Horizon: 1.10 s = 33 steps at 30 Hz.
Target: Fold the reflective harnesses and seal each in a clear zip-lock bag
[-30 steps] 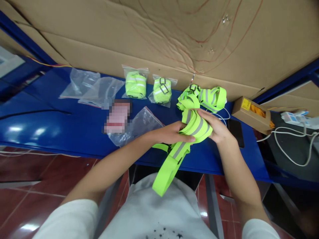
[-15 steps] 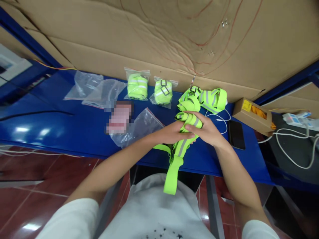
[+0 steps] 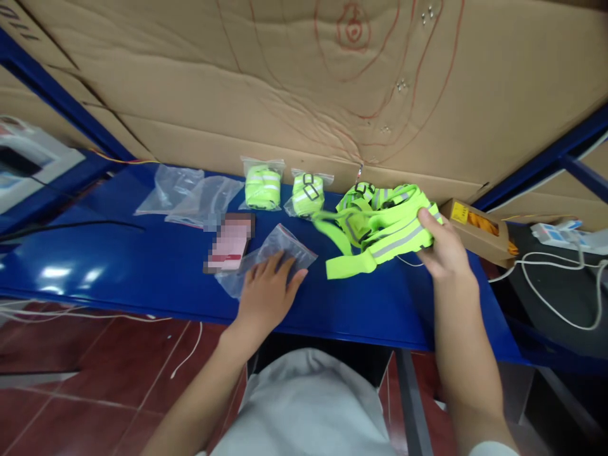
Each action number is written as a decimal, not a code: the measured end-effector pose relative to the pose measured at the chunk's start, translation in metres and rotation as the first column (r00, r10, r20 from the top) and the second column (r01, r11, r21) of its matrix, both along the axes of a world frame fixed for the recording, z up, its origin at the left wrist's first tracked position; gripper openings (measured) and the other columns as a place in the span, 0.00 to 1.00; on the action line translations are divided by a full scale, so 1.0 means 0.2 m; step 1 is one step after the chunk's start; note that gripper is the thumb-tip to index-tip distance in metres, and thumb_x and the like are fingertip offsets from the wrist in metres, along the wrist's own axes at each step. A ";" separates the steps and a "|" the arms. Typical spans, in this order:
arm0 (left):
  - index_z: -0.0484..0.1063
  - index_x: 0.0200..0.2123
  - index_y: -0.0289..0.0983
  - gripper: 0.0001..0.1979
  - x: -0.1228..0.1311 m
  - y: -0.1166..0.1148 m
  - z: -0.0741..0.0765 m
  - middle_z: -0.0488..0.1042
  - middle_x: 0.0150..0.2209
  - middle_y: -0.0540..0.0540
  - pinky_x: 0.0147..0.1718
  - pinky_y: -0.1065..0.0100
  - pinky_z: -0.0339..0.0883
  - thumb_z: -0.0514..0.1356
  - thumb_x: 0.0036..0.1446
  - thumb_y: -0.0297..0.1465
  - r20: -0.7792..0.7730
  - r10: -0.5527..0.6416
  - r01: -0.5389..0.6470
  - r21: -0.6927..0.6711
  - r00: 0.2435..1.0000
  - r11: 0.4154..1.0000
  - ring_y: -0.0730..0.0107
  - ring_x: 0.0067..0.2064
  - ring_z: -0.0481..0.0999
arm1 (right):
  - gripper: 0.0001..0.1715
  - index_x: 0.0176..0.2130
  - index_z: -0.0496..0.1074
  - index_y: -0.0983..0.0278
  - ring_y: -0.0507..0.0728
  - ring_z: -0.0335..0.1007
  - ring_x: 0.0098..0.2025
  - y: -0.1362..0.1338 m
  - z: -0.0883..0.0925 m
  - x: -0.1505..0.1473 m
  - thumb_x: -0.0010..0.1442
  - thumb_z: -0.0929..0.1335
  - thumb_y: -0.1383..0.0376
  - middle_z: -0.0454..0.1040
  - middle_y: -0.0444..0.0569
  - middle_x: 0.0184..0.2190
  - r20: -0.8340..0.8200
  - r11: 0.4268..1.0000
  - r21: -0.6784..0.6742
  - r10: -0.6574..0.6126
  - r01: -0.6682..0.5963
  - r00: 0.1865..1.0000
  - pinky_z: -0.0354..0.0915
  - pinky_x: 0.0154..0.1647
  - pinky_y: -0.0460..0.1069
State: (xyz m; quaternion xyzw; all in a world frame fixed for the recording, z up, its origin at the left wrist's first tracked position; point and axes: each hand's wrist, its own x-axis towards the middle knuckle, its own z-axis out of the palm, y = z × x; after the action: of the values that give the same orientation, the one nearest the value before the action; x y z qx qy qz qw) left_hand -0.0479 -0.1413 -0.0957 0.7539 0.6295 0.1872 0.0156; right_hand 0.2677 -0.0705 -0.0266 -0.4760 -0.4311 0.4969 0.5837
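My right hand [image 3: 446, 247] grips a neon yellow-green reflective strap [image 3: 399, 244] with grey stripes, its thumb on top. The strap's loose ends trail left over the blue table. Behind it lies another bunch of reflective straps [image 3: 361, 196] with a black buckle; where the two bunches divide I cannot tell. My left hand [image 3: 268, 288] is over a clear zip bag [image 3: 285, 244] with its fingers spread, and nothing shows in its grasp. At the back stand two zip bags of rolled straps, one wider [image 3: 263, 188] and one with black buckles on its front [image 3: 308, 193].
Flat clear bags [image 3: 204, 196] lie at the back left, near a pinkish, blurred-out phone-like object [image 3: 230, 244]. A cardboard box [image 3: 479, 231] with orange contents stands at the right, by white cables [image 3: 527, 263]. A cardboard wall [image 3: 285, 95] closes off the back.
Both hands were together on the folded strap. My left hand has let go and moved left onto the clear bag. My right hand has carried the strap right, and its ends hang looser.
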 end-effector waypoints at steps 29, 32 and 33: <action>0.80 0.40 0.34 0.16 0.31 0.43 0.14 0.82 0.38 0.45 0.40 0.67 0.72 0.73 0.52 0.38 0.918 -0.230 0.925 -0.253 0.322 0.284 0.64 0.40 0.80 | 0.27 0.49 0.79 0.57 0.66 0.79 0.50 -0.10 -0.07 -0.27 0.60 0.74 0.43 0.83 0.50 0.47 0.240 0.998 -0.007 0.057 -0.057 0.969 0.74 0.55 0.59; 0.80 0.39 0.35 0.12 0.33 0.42 0.11 0.82 0.38 0.47 0.43 0.68 0.71 0.70 0.57 0.38 0.882 -0.364 0.925 -0.172 0.298 0.339 0.64 0.43 0.79 | 0.32 0.50 0.76 0.60 0.64 0.80 0.49 -0.05 -0.11 -0.28 0.60 0.71 0.38 0.82 0.53 0.47 0.129 0.954 -0.227 0.227 -0.194 0.965 0.76 0.51 0.58; 0.80 0.39 0.35 0.12 0.33 0.41 0.11 0.82 0.38 0.47 0.44 0.68 0.71 0.69 0.58 0.37 0.872 -0.387 0.919 -0.156 0.300 0.361 0.64 0.44 0.79 | 0.31 0.49 0.75 0.59 0.63 0.79 0.49 -0.04 -0.13 -0.28 0.59 0.72 0.39 0.82 0.51 0.47 0.183 0.966 -0.194 0.205 -0.169 0.962 0.75 0.50 0.57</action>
State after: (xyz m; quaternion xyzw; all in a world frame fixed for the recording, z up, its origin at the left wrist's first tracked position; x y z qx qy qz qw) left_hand 0.0187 -0.0590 -0.0731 0.7540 0.1795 0.2040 0.5981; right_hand 0.2122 -0.0790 -0.0519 -0.5306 -0.4854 0.5353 0.4431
